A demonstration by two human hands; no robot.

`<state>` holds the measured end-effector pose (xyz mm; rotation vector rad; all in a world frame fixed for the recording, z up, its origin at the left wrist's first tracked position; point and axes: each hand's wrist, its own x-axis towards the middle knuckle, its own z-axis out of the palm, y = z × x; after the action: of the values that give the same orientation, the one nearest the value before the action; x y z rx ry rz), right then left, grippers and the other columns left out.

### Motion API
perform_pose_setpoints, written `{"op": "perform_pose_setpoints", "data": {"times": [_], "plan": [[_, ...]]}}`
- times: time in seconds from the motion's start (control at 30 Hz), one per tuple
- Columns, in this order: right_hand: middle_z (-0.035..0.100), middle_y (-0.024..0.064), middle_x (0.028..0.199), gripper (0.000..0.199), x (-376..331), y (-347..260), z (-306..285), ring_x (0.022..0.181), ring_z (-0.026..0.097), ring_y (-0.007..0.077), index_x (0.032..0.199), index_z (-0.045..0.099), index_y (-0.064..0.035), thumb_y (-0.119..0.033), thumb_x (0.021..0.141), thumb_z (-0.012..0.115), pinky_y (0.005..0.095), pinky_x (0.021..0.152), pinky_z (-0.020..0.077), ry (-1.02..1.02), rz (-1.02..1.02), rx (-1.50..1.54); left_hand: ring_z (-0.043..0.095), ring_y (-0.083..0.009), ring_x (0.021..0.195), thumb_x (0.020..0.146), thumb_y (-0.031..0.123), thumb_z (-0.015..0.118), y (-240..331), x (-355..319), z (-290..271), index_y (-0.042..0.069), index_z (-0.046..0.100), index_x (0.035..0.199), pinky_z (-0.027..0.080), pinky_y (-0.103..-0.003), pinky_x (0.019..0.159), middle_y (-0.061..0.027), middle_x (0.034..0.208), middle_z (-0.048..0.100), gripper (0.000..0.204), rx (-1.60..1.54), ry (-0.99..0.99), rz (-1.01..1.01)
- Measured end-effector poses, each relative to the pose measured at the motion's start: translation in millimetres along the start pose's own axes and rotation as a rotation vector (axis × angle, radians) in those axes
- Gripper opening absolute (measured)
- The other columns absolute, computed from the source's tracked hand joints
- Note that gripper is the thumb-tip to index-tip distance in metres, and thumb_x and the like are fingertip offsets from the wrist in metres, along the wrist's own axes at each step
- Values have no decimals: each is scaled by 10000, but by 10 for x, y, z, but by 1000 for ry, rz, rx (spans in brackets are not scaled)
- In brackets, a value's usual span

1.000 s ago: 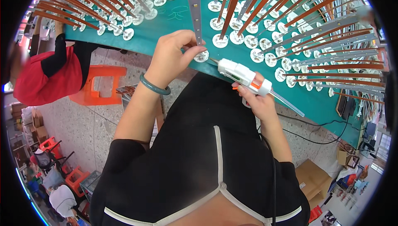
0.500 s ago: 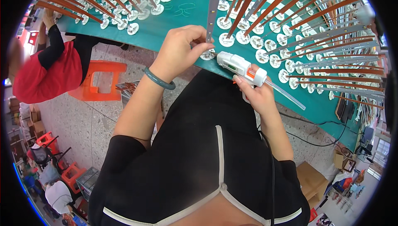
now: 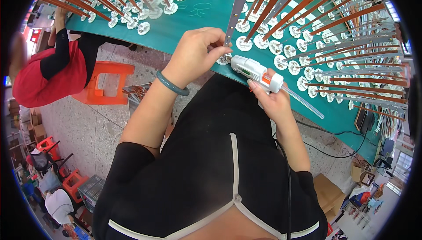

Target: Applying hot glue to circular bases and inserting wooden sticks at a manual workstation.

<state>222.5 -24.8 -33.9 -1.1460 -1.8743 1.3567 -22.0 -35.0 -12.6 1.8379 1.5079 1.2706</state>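
Fingertips (image 3: 218,51) of the left hand (image 3: 195,57) are pinched together on the lower end of a thin grey strip (image 3: 239,7), just where it meets a small white round base (image 3: 223,59) at the near edge of the green table (image 3: 193,20). A smooth jade-green bangle (image 3: 172,85) is worn on that wrist. The right hand (image 3: 272,101) is closed around the grip of a white plastic glue gun (image 3: 257,72), with one finger laid on its orange trigger; the nozzle is pointed left and is touching or almost touching the same base. A clear glue stick (image 3: 303,102) is seen jutting out of the back of the gun toward the right.

Many more white round bases (image 3: 281,46) are spread over the table, each with a long narrow strip standing in it, mostly copper-brown, some grey, all leaning outward like spokes. The table top is flat and matt, and its near edge runs in a curve from upper left to lower right. Little open room is left between the bases; the only bare patch lies far and left of the hands.

Below the edge, a speckled stone floor (image 3: 88,125) is seen. An orange plastic stool (image 3: 103,84) stands at the left, beside another person in a red top (image 3: 44,75). A black cable (image 3: 334,147) trails on the floor at the right, near brown cardboard boxes (image 3: 327,194).
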Motion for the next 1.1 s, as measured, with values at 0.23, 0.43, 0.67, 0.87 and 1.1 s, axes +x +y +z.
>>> {"op": "perform_pose_setpoints", "data": {"times": [0.23,0.43,0.67,0.87,1.1], "plan": [[571,103,677,271,-7,18,19,605,482,163,869,551,-6,-207,892,731,339,569,423,17,-7,17,694,-210,720,810,42,757,67,31,-36,-38,703,871,548,-294,665,-112,849,713,114,98,-75,-56],[638,31,779,208,-9,26,-19,703,566,55,958,594,19,-137,909,722,229,608,443,-27,30,-65,650,-226,674,806,56,754,24,14,-9,-29,665,854,525,-308,628,-121,799,666,131,43,-40,-25],[640,31,780,199,-14,11,-20,699,564,58,957,602,20,-135,911,717,233,606,440,-22,12,-61,693,-197,732,815,51,751,64,27,-39,-15,727,911,549,-290,676,-107,847,710,118,86,-82,-82],[573,105,675,294,-19,12,23,603,499,177,850,538,-9,-223,889,736,344,568,426,32,-8,-26,690,-197,728,811,50,755,45,15,-49,-18,726,912,548,-288,673,-110,847,710,125,84,-79,-80],[575,101,688,284,-34,28,-1,617,498,157,853,536,-9,-208,890,736,335,571,428,35,-2,2,612,-237,622,807,70,751,41,14,-10,-38,609,817,504,-316,589,-137,763,627,179,35,-25,-9]]}}
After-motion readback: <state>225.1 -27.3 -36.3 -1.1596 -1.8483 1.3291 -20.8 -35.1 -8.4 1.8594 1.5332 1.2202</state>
